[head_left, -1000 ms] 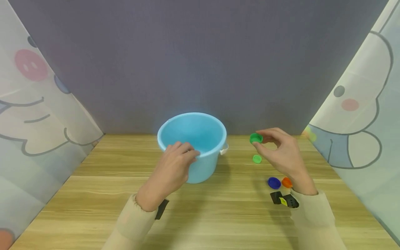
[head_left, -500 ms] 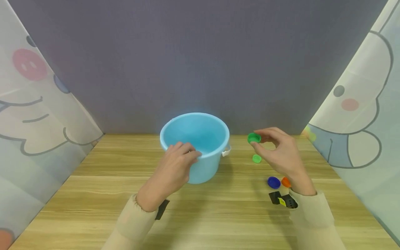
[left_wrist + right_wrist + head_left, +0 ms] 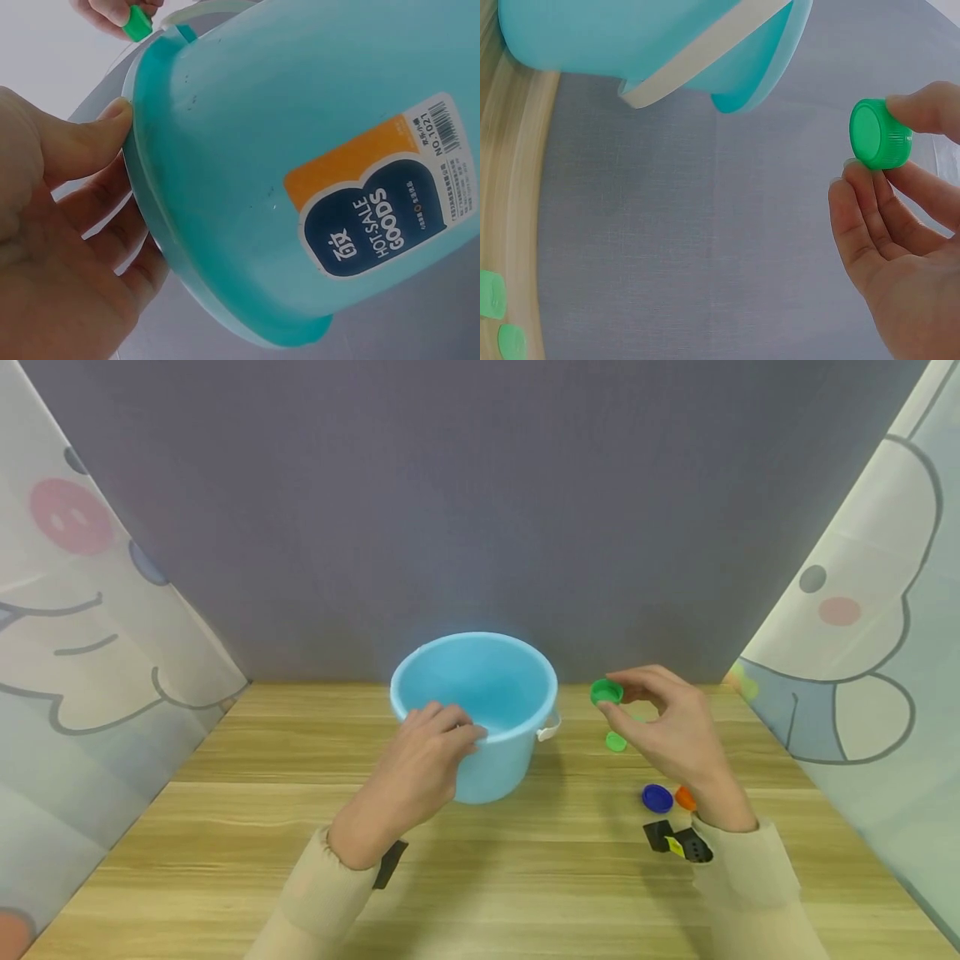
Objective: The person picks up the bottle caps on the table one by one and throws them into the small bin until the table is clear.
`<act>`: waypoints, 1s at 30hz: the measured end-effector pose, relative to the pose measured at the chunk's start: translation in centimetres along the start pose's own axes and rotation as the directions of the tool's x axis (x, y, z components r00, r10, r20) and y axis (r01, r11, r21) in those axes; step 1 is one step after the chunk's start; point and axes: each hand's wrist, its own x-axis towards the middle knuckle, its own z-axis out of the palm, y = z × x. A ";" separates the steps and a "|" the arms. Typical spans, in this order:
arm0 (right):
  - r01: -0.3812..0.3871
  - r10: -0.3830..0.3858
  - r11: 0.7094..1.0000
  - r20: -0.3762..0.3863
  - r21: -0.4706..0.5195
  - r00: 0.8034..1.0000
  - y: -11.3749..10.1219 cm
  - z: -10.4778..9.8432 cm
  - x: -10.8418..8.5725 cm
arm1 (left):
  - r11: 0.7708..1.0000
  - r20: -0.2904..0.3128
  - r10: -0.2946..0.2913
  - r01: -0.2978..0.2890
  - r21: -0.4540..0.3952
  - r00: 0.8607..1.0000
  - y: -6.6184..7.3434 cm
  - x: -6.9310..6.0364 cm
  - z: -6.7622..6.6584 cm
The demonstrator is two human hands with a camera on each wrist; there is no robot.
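Observation:
A light blue bucket (image 3: pixel 495 768) stands upright on the wooden table, a labelled side showing in the left wrist view. My left hand (image 3: pixel 423 756) grips its near rim, with the thumb (image 3: pixel 90 142) on the rim and the other fingers curled over the inner side. To the right of the bucket, above the table, my right hand (image 3: pixel 671 727) pinches a green bottle cap (image 3: pixel 881 135) between thumb and fingers. That cap is apart from the bucket. The bucket's floor is hidden in the head view.
Below the right hand lie a green cap (image 3: pixel 616 742), a blue cap (image 3: pixel 657 798) and an orange cap (image 3: pixel 686 797) partly covered by the wrist. A second green cap (image 3: pixel 511 343) shows in the right wrist view. The bucket's white handle (image 3: pixel 549 729) hangs at its right. A grey wall stands behind.
The bucket has shifted slightly to the right, its rim still in my left hand. My right hand with the green cap has drifted a little left, towards the bucket.

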 end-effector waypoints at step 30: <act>0.079 -0.078 0.996 -0.019 0.040 0.997 -0.9 0.4 -0.4 | 0.998 0.017 0.042 -0.041 -0.046 0.999 0.4 -0.1 0.0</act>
